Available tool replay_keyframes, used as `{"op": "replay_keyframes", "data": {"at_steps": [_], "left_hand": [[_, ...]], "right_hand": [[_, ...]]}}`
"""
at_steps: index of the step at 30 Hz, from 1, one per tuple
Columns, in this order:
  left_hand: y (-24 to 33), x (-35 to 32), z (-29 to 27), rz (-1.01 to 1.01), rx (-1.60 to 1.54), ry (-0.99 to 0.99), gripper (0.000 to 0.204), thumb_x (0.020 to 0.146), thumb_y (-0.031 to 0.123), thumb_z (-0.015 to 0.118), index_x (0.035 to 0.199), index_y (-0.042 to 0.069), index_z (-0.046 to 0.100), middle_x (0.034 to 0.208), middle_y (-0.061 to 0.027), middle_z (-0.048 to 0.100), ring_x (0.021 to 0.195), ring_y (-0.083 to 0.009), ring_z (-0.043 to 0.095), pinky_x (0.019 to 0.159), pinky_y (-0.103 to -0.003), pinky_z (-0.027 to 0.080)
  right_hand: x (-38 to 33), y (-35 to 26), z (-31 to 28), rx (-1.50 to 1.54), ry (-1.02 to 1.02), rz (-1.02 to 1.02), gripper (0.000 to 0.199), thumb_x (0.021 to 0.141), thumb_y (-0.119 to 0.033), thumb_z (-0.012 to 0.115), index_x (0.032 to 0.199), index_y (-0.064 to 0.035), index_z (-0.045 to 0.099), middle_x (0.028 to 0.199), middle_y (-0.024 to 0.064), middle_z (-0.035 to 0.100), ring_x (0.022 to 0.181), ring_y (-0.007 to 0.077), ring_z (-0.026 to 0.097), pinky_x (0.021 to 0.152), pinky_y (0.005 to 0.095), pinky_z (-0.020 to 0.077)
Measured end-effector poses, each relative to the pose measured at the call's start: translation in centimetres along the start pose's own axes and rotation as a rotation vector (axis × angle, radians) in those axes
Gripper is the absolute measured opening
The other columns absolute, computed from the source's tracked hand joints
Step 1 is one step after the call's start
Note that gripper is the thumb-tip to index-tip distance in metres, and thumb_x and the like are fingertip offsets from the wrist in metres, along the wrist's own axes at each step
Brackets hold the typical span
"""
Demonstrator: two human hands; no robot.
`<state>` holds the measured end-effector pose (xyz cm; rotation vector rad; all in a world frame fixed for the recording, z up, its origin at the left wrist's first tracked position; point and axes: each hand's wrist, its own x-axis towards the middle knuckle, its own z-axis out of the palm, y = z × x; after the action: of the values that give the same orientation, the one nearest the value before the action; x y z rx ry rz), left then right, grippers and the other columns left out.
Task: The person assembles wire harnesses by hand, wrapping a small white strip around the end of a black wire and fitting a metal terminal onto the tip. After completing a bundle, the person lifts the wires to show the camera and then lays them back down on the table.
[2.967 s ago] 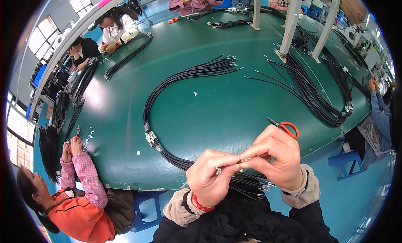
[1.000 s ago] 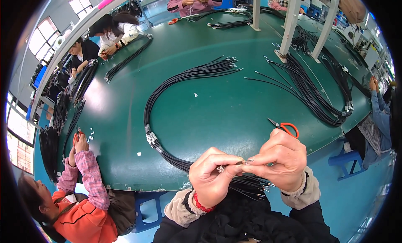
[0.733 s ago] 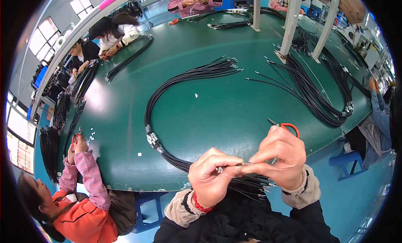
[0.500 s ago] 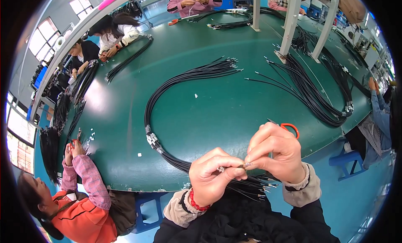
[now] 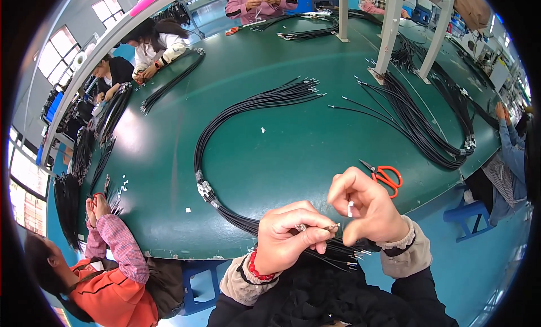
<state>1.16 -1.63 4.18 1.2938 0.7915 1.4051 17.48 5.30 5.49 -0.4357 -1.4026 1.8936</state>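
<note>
My left hand (image 5: 293,234), with a red bracelet at its wrist, is closed in a pinch around the end of a thin cable (image 5: 332,228); a small metallic tip pokes out past the thumb. Just to the right, my right hand (image 5: 369,208) has its thumb apart from the curled fingers. A small white scrap (image 5: 350,209) shows by those fingers; whether it touches them I cannot tell. Below and behind my left hand runs a bundle of black cables (image 5: 234,217), curving up across the table, with metal-tipped ends near my lap.
Red-handled snips (image 5: 387,177) lie on the green table (image 5: 270,158) beyond my right hand. Another cable bundle (image 5: 414,121) lies at the right by white posts (image 5: 389,45). Co-workers sit around the table, one in an orange vest (image 5: 115,293) at the left. A blue stool (image 5: 468,217) stands at the right.
My right hand has come away from the cable end, its thumb and fingers parting, and a white scrap now shows by it. The snips are in fuller view. My left hand keeps its pinch.
</note>
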Motion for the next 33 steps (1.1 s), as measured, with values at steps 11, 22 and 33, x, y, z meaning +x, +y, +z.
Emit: {"op": "replay_keyframes", "data": {"at_steps": [11, 22, 33], "left_hand": [[-1.1, -1.1, -2.2, 0.060, 0.100, 0.174, 0.012, 0.083, -0.004, 0.058, 0.095, -0.006, 0.061, 0.080, -0.0095, 0.060, 0.071, -0.0152, 0.062, 0.062, -0.023, 0.050], [-1.0, -2.5, -4.2, -0.018, -0.198, 0.324, 0.010, 0.081, -0.002, 0.061, 0.090, -0.004, 0.059, 0.083, -0.0111, 0.055, 0.063, -0.0179, 0.058, 0.055, -0.025, 0.046], [-2.4, -1.2, -0.6, 0.076, -0.069, 0.209, 0.015, 0.075, -0.011, 0.065, 0.087, -0.003, 0.063, 0.082, -0.0087, 0.055, 0.063, -0.0122, 0.057, 0.053, -0.021, 0.048]], "right_hand": [[1.0, 1.8, 0.4, -0.519, 0.075, -0.368, 0.018, 0.065, -0.008, 0.079, 0.080, -0.0051, 0.069, 0.064, -0.0013, 0.042, 0.054, 0.0077, 0.035, 0.048, 0.0245, 0.0260], [0.0, 1.8, 2.3, -0.584, -0.450, -0.352, 0.017, 0.066, -0.011, 0.079, 0.076, -0.0043, 0.066, 0.057, -0.0033, 0.043, 0.047, 0.0073, 0.034, 0.041, 0.0250, 0.0215], [1.0, 1.2, -1.0, -0.373, -0.055, -0.317, 0.028, 0.063, -0.011, 0.081, 0.088, -0.0083, 0.069, 0.055, -0.0057, 0.038, 0.047, 0.0040, 0.031, 0.043, 0.0231, 0.0206]]}}
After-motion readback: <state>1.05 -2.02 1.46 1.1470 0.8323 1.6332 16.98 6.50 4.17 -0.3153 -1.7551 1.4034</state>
